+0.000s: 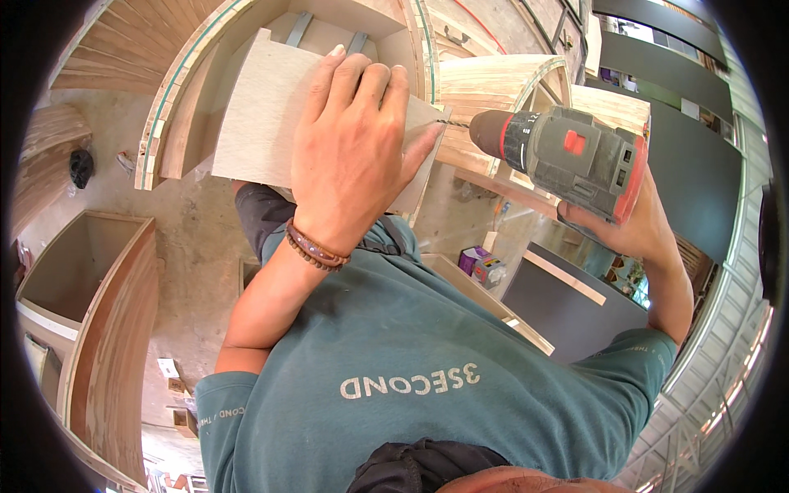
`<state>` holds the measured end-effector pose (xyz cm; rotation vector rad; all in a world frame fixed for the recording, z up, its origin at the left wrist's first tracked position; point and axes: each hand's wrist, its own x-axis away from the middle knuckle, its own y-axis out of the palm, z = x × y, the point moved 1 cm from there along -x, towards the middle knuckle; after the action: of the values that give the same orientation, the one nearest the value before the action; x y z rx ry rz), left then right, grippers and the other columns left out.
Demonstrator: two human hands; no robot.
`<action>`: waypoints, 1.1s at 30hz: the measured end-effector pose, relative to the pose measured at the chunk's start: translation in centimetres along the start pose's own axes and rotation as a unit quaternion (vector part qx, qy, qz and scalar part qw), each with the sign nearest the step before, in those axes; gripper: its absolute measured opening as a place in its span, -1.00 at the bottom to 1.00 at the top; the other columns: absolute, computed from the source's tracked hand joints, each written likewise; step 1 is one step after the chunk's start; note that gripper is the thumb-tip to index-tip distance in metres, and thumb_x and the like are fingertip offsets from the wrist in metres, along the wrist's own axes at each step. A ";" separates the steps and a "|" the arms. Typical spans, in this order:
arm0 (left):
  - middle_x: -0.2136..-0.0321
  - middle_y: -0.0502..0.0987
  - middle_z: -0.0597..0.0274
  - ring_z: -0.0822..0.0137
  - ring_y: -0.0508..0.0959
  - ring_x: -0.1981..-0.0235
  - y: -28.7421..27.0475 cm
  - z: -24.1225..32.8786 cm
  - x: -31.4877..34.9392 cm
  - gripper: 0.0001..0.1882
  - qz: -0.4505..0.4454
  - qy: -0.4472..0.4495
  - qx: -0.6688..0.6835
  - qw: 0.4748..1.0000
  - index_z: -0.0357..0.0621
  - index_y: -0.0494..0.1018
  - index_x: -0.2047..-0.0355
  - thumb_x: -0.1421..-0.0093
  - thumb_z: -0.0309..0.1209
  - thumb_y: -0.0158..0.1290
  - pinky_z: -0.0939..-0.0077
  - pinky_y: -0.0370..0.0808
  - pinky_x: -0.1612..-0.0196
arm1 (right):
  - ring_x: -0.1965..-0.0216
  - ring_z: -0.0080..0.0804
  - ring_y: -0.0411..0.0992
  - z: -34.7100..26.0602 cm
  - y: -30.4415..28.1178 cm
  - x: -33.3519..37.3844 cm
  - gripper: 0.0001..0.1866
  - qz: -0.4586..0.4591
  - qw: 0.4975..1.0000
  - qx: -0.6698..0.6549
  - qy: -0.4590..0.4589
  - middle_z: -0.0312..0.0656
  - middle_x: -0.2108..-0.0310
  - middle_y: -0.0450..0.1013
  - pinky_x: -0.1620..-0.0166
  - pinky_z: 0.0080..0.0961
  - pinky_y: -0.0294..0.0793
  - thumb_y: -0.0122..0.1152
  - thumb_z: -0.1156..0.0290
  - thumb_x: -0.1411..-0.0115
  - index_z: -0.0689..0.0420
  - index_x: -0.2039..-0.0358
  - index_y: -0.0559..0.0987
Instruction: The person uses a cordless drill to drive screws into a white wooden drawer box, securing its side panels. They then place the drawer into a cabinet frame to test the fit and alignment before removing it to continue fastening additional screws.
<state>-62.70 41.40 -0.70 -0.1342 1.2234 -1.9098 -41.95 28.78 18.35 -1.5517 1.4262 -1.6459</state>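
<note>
My left hand [353, 140] lies flat on a pale wooden panel [259, 115], its fingers stretched toward the far edge. The thumb points right, toward the panel's right edge. My right hand [637, 218] grips a black and red cordless drill [567, 152] by its handle, which is mostly hidden. The drill is held level with its nose to the left. Its thin twist bit [452, 123] meets the panel's right edge just beyond my left thumb; how deep it sits cannot be told. Behind the panel stands a curved wooden cabinet [191, 90] with grey metal rails [299, 29] inside.
Another curved wooden piece [493, 78] stands right of the panel, close behind the drill. At lower left is an open curved cabinet [107, 329]. A purple box [477, 261] and a dark board [559, 300] with a wooden strip [565, 278] lie on the right.
</note>
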 end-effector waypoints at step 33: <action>0.07 0.58 0.16 0.16 0.51 -0.12 -0.2 -0.3 -0.4 -0.40 -0.030 -0.019 0.036 0.999 -0.20 0.57 -0.05 -0.11 -0.06 0.32 0.12 0.28 -0.42 | 0.06 -0.14 0.57 -2.9 -1.5 -4.4 -0.38 -0.091 0.984 -0.146 -0.040 -0.01 0.00 0.56 -0.07 -0.27 0.53 0.56 0.40 0.10 0.25 -0.03 0.60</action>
<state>-62.69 41.92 -0.54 -0.1698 1.1342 -1.9918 -42.97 34.15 18.28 -1.9394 1.5773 -1.5038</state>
